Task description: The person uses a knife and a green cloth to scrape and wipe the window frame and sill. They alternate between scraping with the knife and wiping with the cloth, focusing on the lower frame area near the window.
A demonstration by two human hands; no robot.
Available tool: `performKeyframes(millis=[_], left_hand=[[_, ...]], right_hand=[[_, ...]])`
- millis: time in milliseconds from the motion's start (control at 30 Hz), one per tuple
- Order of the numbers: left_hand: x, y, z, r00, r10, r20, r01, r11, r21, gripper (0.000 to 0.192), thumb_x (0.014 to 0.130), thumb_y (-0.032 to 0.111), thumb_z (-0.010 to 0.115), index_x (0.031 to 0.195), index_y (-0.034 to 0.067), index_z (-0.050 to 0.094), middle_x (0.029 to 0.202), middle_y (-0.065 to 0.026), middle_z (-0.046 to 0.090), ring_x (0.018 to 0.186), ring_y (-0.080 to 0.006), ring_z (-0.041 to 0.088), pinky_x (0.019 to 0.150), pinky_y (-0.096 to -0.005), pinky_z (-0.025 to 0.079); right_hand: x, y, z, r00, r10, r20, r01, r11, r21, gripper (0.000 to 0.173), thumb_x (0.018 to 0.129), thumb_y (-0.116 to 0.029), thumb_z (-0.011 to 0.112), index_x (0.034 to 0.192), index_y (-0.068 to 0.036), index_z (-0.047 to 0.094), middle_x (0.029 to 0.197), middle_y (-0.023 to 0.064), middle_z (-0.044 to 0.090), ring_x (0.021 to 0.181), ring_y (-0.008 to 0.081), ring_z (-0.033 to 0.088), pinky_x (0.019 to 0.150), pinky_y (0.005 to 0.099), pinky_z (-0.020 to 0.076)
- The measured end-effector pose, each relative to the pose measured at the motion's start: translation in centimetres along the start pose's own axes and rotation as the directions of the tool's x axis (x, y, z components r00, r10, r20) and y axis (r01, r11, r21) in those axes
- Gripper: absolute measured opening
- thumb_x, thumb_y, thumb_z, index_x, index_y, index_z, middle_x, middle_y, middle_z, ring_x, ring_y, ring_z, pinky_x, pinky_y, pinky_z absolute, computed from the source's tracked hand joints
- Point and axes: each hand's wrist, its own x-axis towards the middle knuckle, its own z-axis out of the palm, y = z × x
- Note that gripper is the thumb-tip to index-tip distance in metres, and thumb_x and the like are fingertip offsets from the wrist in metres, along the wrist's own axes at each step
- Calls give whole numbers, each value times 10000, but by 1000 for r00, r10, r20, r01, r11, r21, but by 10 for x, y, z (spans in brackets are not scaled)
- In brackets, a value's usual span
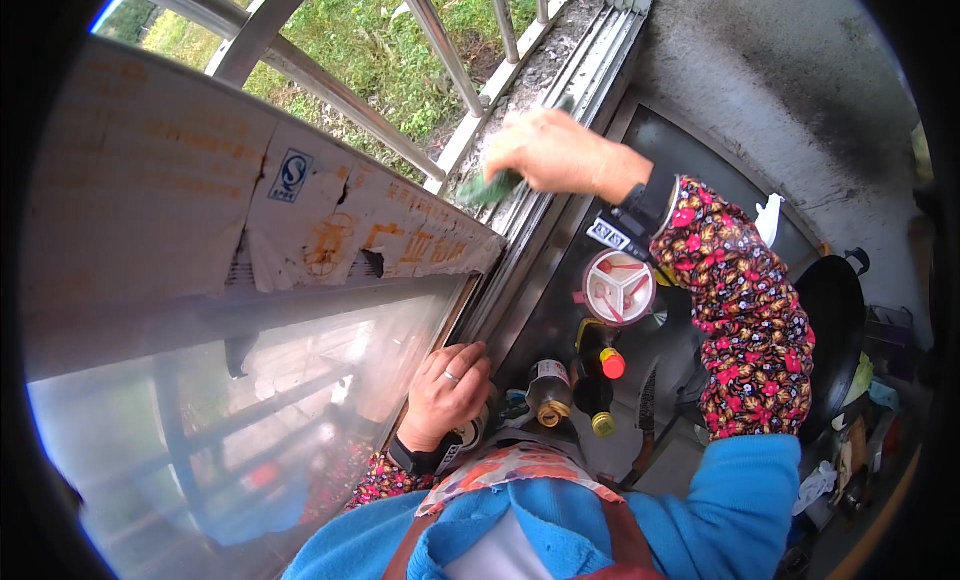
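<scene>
My right hand [551, 151] reaches over the window track and grips a green cloth [491, 188], blurred as if in motion. The cloth lies at the dirty outer sill [517, 96], which is strewn with grey debris. Below the hand run the metal sliding-window tracks [551, 176]. My left hand [448, 388] rests with its fingers bent on the inner edge of the window frame, beside the glass pane [300, 400]. It holds nothing that I can see. A ring is on one of its fingers.
Metal security bars [439, 43] stand outside the sill. Torn printed film [330, 212] covers part of the window. On the counter are a three-part seasoning box [619, 287], a dark sauce bottle [592, 388], a gold-capped bottle [550, 392] and a knife [647, 407]. A black wok [829, 340] stands right.
</scene>
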Motion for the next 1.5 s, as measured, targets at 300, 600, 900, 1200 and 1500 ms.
performKeyframes(millis=[300, 600, 900, 1200, 1500], left_hand=[[-16, 2, -6, 1000, 8, -4, -8, 1000, 24, 235, 702, 21, 698, 930, 45, 651, 1044, -80, 672, 920, -235, 652, 803, -348, 525], [-16, 3, -5, 1000, -4, -18, 4, 1000, 4, 230, 699, 36, 698, 921, 60, 643, 1031, -67, 669, 913, -232, 647, 800, -352, 517], [-14, 2, -7, 1000, 10, 5, -10, 999, 36, 214, 701, 45, 711, 909, 56, 661, 1016, -61, 677, 885, -215, 649, 778, -335, 514], [-10, 3, -9, 1000, 6, 30, -7, 1000, 22, 232, 688, 51, 705, 916, 62, 665, 1008, -55, 680, 874, -215, 652, 777, -336, 516], [-11, 3, -8, 1000, 0, 5, 0, 1000, -22, 240, 641, 25, 699, 876, 68, 675, 951, -54, 692, 818, -224, 657, 729, -340, 512]], right_hand=[[-8, 28, 41, 986, -83, 147, 60, 986, 154, 298, 716, -85, 641, 929, -280, 713, 934, -89, 629, 1040, 182, 557, 879, 381, 404], [-10, 97, -37, 874, 165, -457, -236, 966, -102, 229, 804, -28, 586, 878, -205, 711, 919, -29, 697, 926, 220, 651, 813, 370, 526], [-27, 51, 29, 997, -76, -33, 81, 977, 198, 285, 682, -66, 646, 882, -258, 713, 907, -109, 639, 1006, 175, 571, 872, 363, 443], [-11, 182, -69, 762, 351, -544, -326, 934, 146, 275, 834, 13, 540, 940, -158, 727, 1023, 60, 704, 964, 268, 668, 861, 351, 527], [-13, 163, -112, 226, 708, -669, -701, 595, 393, 383, 835, -275, 610, 1176, -99, 608, 1031, 225, 690, 1001, 417, 650, 887, 464, 512]])
